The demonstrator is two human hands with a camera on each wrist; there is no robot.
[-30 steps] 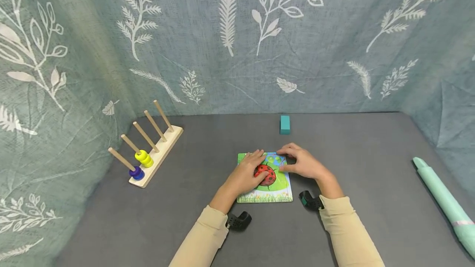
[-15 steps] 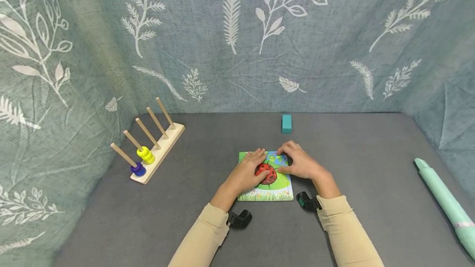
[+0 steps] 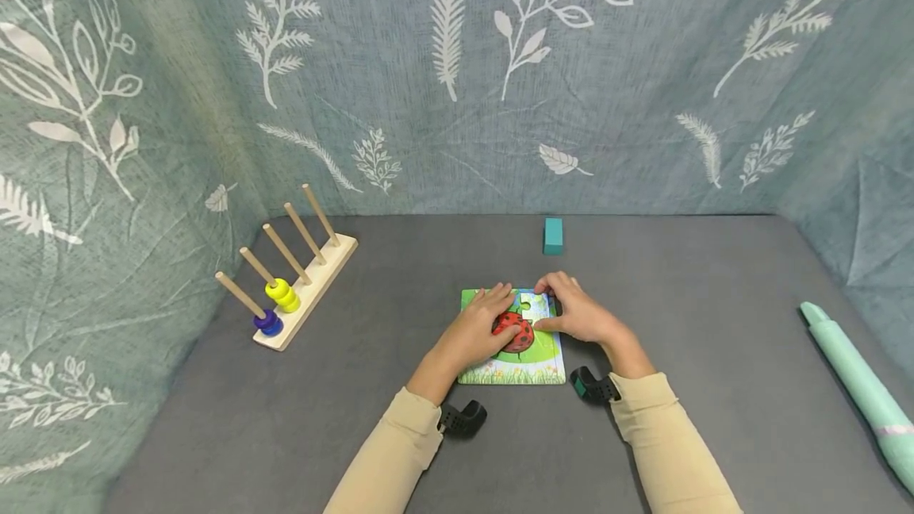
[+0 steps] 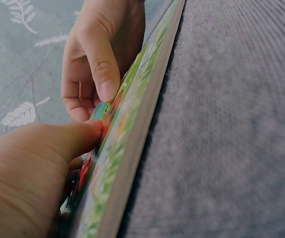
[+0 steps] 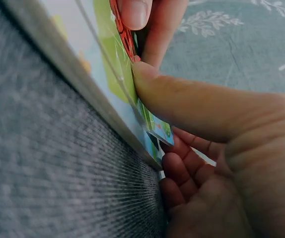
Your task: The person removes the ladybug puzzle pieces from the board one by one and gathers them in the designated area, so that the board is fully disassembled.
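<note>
A square ladybug jigsaw puzzle (image 3: 500, 375) lies in its tray on the grey table in the head view. My left hand (image 3: 467, 337) rests on its left part, fingers spread toward the far edge and thumb over the red ladybug (image 3: 524, 337). At the upper right corner my right hand (image 3: 581, 316) pinches a puzzle piece between thumb and fingers. The right wrist view has this puzzle piece (image 5: 161, 130) tilted up, one edge raised from the tray (image 5: 100, 106). The right fingertips are partly hidden behind the piece.
On the left stands a wooden peg rack (image 3: 321, 272) with yellow rings (image 3: 283, 296) and blue rings (image 3: 268, 323). A teal block (image 3: 553, 236) sits beyond the puzzle. A rolled mint-green thing (image 3: 857, 387) lies at the right edge. Patterned cloth (image 3: 400, 78) hangs behind the table.
The upper right puzzle piece, lying flat before, is now tilted up, and a pale patch shows there. My right fingers have drawn slightly inward. The left hand stays on the puzzle.
</note>
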